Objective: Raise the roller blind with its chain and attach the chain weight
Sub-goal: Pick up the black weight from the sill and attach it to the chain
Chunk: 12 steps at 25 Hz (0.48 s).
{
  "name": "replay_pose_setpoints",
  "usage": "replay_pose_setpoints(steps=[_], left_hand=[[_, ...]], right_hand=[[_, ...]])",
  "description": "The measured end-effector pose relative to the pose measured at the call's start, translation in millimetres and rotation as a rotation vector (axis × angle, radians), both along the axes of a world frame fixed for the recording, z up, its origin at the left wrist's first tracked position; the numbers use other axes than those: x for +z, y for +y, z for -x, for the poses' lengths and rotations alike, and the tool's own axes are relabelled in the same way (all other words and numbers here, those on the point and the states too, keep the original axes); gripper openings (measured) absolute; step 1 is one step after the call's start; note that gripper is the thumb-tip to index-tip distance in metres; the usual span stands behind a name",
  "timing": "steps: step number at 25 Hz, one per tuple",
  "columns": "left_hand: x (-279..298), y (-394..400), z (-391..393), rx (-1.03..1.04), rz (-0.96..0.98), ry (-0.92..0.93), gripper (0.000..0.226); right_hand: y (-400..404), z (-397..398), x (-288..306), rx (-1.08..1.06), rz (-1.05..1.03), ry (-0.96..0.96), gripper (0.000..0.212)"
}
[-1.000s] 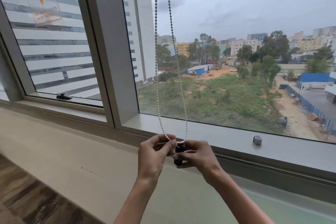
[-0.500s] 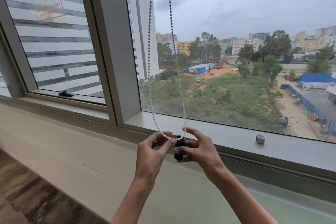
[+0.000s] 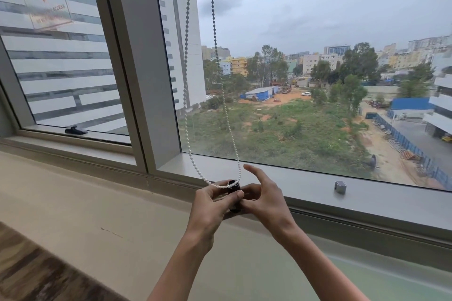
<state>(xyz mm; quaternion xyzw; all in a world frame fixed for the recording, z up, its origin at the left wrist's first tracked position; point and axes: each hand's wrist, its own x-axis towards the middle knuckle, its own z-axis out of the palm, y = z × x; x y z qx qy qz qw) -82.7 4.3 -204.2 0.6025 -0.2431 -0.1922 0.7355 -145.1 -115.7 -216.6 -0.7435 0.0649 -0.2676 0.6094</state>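
Observation:
A white bead chain point(image 3: 186, 85) hangs in a loop from above the window, and its bottom runs across the top of a small black chain weight point(image 3: 234, 187). My left hand point(image 3: 212, 205) pinches the weight from the left, thumb on its front. My right hand point(image 3: 263, 199) holds the weight from the right with the lower fingers, while the index finger is lifted free above it. The weight stands upright just in front of the window sill. The roller blind itself is out of view above.
A grey window sill point(image 3: 305, 186) runs left to right behind my hands, with a small silver cap point(image 3: 340, 186) lying on it to the right. A thick grey mullion point(image 3: 144, 63) stands to the left. A black window latch point(image 3: 75, 130) sits on the left pane's frame.
My right index finger has lifted off the weight. The left strand of the chain has swung out to the left and the loop now lies over the weight's top.

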Motion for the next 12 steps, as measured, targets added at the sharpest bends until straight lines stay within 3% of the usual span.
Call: replay_pose_setpoints(steps=[4,8,12], left_hand=[[-1,-13,-3,-0.018,-0.05,-0.058,0.015],[-2,-11,-9,0.011,-0.001,-0.048,0.018],[-6,-16,-11,0.02,0.035,-0.061,0.022]], right_hand=[[-29,11,2,-0.033,0.105,0.079,0.075],[-75,15,12,-0.491,0.615,0.28,0.033],[-128,32,11,-0.851,0.889,0.694,0.027]])
